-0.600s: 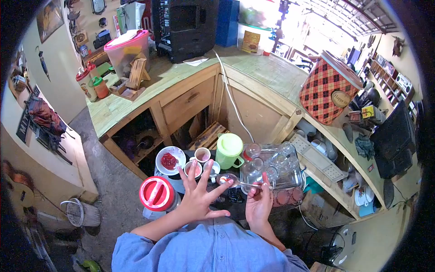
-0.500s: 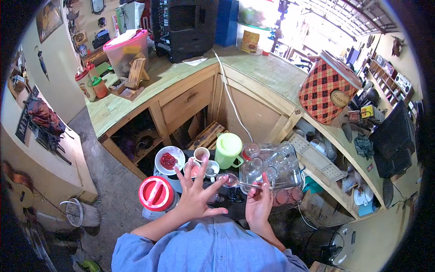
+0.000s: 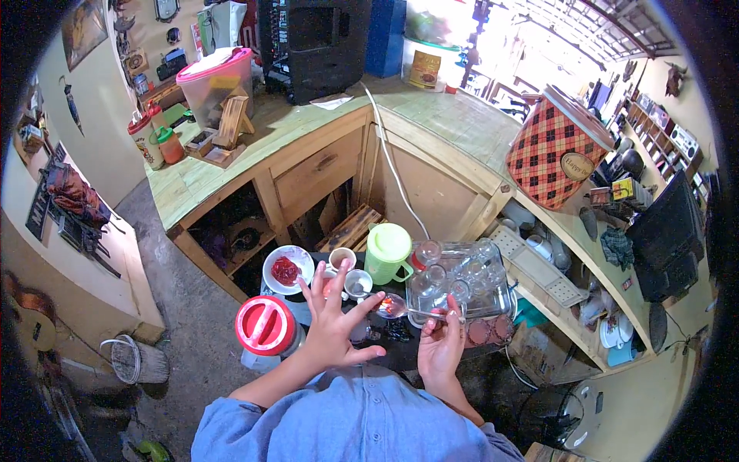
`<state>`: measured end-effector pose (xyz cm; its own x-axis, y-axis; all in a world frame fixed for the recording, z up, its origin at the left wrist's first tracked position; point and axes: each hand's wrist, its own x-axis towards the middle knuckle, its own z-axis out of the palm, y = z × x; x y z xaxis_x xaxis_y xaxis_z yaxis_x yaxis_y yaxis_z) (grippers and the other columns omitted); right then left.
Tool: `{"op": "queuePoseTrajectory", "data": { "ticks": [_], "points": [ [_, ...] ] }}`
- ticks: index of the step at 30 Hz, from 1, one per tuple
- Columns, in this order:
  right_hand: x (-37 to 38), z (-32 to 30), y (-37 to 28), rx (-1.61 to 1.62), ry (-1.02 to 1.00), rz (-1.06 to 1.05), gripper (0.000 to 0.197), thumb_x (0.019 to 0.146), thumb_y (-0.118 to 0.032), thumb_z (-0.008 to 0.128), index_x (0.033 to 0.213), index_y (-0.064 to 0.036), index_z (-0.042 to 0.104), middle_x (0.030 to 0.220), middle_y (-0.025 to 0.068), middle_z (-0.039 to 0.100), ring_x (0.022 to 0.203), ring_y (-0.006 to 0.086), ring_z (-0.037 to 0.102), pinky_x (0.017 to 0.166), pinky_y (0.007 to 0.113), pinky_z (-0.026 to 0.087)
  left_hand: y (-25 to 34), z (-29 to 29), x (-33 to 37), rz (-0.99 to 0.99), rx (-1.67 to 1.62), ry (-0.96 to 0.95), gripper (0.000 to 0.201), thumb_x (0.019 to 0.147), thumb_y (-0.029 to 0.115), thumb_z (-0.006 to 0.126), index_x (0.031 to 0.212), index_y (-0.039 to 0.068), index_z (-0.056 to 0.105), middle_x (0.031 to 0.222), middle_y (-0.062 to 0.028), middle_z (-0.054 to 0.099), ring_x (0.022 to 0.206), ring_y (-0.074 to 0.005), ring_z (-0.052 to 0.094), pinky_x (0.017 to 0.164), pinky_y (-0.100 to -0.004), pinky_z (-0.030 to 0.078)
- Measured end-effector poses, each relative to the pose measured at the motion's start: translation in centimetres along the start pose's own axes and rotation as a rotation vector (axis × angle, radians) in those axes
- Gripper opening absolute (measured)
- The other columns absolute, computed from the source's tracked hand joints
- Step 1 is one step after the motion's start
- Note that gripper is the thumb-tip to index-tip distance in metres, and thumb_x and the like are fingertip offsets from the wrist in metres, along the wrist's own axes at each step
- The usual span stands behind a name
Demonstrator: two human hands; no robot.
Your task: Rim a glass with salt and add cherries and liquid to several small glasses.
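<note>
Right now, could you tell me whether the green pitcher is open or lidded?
Lidded: a pale green lid covers the top of the green pitcher, which stands upright.

lime green pitcher [image 3: 387, 252] w/ matching lid. red lid [image 3: 265, 325] on a clear jug. white bowl [image 3: 287, 269] w/ dark red stuff inside. big tin [image 3: 556, 148] is red/black/yellow plaid w/ a gold oval label. clear tub [image 3: 215, 80] w/ pink lid. pale green worn wood counter [image 3: 454, 123]. black speaker [image 3: 315, 48], blue box [image 3: 385, 37] nxt to it. blue denim shirt [image 3: 354, 423]. clear glassware tray [image 3: 462, 279].
</note>
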<state>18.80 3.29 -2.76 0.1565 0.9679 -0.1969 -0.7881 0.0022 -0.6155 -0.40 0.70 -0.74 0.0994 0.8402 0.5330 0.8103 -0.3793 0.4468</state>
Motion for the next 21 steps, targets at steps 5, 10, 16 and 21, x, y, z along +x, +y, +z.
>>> {"op": "queuePoseTrajectory", "data": {
  "ticks": [5, 10, 16, 21],
  "points": [
    [-0.3, 0.0, 0.2, -0.008, -0.037, 0.0, 0.03, 0.094, -0.014, 0.047, 0.121, -0.0014, 0.051, 0.086, 0.008, 0.06, 0.065, 0.0127, 0.055, 0.059, 0.024, 0.046, 1.1, -0.1, -0.1, 0.132, 0.044, -0.061, 0.076, 0.068, 0.079, 0.049, 0.121, 0.026, 0.06, 0.147, -0.0254, 0.017, 0.135, -0.0487, 0.002, 0.101, -0.066, -0.008],
    [-0.4, 0.1, -0.1, -0.016, -0.031, -0.014, 0.03, 0.094, -0.015, 0.047, 0.121, -0.0014, 0.051, 0.086, 0.0084, 0.06, 0.065, 0.0127, 0.054, 0.059, 0.025, 0.045, 0.1, -0.3, -0.1, 0.013, 0.009, 0.046, 0.078, 0.068, 0.08, 0.046, 0.121, 0.023, 0.06, 0.147, -0.0255, 0.019, 0.135, -0.0487, 0.003, 0.101, -0.0657, -0.008],
    [-0.5, 0.2, 0.1, -0.017, -0.033, -0.006, 0.03, 0.094, -0.015, 0.047, 0.121, -0.0014, 0.05, 0.087, 0.0087, 0.059, 0.067, 0.0126, 0.054, 0.059, 0.024, 0.045, 0.4, 0.0, -0.5, 0.074, 0.081, 0.015, 0.078, 0.069, 0.081, 0.043, 0.117, 0.024, 0.063, 0.145, -0.0261, 0.023, 0.134, -0.0495, 0.005, 0.102, -0.064, -0.008],
    [-0.4, 0.3, 0.1, -0.015, -0.016, -0.024, 0.03, 0.094, -0.015, 0.046, 0.121, -0.0013, 0.05, 0.087, 0.0087, 0.059, 0.066, 0.0132, 0.054, 0.059, 0.025, 0.045, -0.1, -0.2, -0.9, 0.051, 0.004, 0.065, 0.08, 0.07, 0.082, 0.039, 0.119, 0.024, 0.062, 0.145, -0.0263, 0.023, 0.134, -0.0497, 0.005, 0.103, -0.0629, -0.007]
  ]
}}
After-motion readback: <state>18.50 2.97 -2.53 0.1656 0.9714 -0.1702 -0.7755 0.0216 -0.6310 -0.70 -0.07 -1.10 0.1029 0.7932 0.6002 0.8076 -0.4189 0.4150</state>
